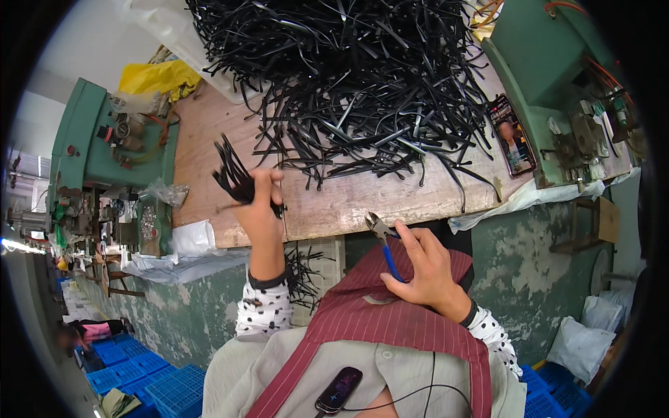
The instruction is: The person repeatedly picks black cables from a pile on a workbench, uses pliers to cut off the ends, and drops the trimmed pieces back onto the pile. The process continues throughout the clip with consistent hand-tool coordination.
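My left hand is closed around a bunch of thin black plastic strips, raised over the left part of the wooden table. The strips fan out from the fist and look like eyeglass temples. In my right hand, just past the table's front edge, is a pair of diagonal cutters with blue handles. Its metal jaws point up and left, toward the table edge, with nothing between them. A large heap of the same black strips covers the far middle of the table, with loose ones spread toward me.
Green machines stand at the left and right of the table. A phone leans by the right machine. Below the table, more black strips lie in a pale container. Blue crates stand on the floor at lower left.
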`<control>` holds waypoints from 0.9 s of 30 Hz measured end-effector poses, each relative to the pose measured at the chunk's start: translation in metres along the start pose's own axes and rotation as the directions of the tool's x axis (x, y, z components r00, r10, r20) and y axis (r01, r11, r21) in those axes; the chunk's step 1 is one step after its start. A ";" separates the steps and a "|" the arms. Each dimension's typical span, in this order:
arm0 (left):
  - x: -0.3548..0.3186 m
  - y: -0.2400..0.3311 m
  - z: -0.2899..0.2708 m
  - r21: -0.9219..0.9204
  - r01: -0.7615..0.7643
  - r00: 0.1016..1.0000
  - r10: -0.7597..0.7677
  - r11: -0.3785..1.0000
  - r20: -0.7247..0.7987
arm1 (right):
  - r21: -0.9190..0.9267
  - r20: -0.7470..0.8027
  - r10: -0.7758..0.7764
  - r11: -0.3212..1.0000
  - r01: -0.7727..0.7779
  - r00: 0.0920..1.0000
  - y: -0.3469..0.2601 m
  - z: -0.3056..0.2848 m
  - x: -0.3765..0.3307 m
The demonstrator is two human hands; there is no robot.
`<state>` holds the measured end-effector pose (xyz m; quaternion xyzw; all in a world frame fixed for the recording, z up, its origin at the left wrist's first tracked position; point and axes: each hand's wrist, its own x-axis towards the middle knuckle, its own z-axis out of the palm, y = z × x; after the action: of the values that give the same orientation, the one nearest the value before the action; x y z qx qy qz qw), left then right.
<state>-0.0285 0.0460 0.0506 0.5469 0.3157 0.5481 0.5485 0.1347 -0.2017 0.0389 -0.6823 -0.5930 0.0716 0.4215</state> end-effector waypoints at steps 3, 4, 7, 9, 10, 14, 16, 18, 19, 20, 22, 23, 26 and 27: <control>-0.021 -0.052 -0.024 0.322 0.117 0.993 -0.103 0.940 -0.060 | 0.020 0.020 -0.010 1.000 0.010 1.000 -0.001 0.002 0.002; -0.023 -0.074 -0.036 0.358 0.098 0.995 -0.086 0.929 -0.051 | 0.019 0.033 -0.014 1.000 0.014 0.999 -0.003 0.003 0.002; -0.021 -0.059 -0.034 0.232 0.227 0.973 -0.214 0.946 -0.081 | 0.020 0.046 -0.025 1.000 0.024 0.999 -0.006 0.005 0.005; -0.019 -0.031 -0.024 -0.342 0.291 0.954 -0.246 0.894 0.169 | 0.026 0.058 -0.022 0.999 0.021 0.998 -0.007 0.004 0.006; -0.018 -0.020 -0.018 -0.386 0.359 0.927 -0.274 0.850 0.257 | 0.041 0.058 -0.021 0.999 0.018 0.998 -0.008 0.004 0.008; -0.018 -0.001 0.007 -0.576 0.521 0.820 -0.183 0.630 0.542 | 0.108 0.064 -0.032 0.994 0.025 0.997 -0.017 0.003 0.021; -0.019 0.001 0.015 -0.602 0.557 0.787 -0.132 0.572 0.603 | 0.110 0.080 -0.045 0.993 0.036 0.996 -0.023 0.002 0.027; -0.022 0.006 0.022 -0.625 0.563 0.792 -0.136 0.541 0.595 | 0.090 0.108 -0.043 0.995 0.033 0.993 -0.027 0.000 0.029; -0.024 0.008 0.025 -0.617 0.546 0.797 -0.124 0.567 0.591 | 0.080 0.121 -0.041 0.996 0.032 0.992 -0.028 -0.001 0.029; -0.025 0.009 0.027 -0.607 0.527 0.802 -0.112 0.594 0.587 | 0.088 0.116 -0.043 0.996 0.032 0.992 -0.027 0.000 0.029; -0.028 0.008 0.028 -0.592 0.490 0.814 -0.093 0.640 0.573 | 0.093 0.130 -0.025 0.996 0.013 0.991 -0.027 0.000 0.029; -0.030 0.008 0.029 -0.578 0.450 0.832 -0.084 0.680 0.549 | 0.094 0.138 -0.015 0.996 0.002 0.990 -0.027 -0.001 0.029; -0.035 0.009 0.034 -0.532 0.352 0.879 -0.077 0.770 0.470 | 0.114 0.156 0.004 0.993 -0.023 0.988 -0.025 0.001 0.027; -0.037 0.011 0.035 -0.488 0.341 0.879 -0.090 0.803 0.467 | 0.112 0.157 0.005 0.993 -0.023 0.988 -0.024 0.001 0.027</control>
<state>-0.0059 -0.0003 0.0587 0.4276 0.0776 0.4166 0.7985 0.1238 -0.1790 0.0653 -0.6538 -0.6143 0.1613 0.4114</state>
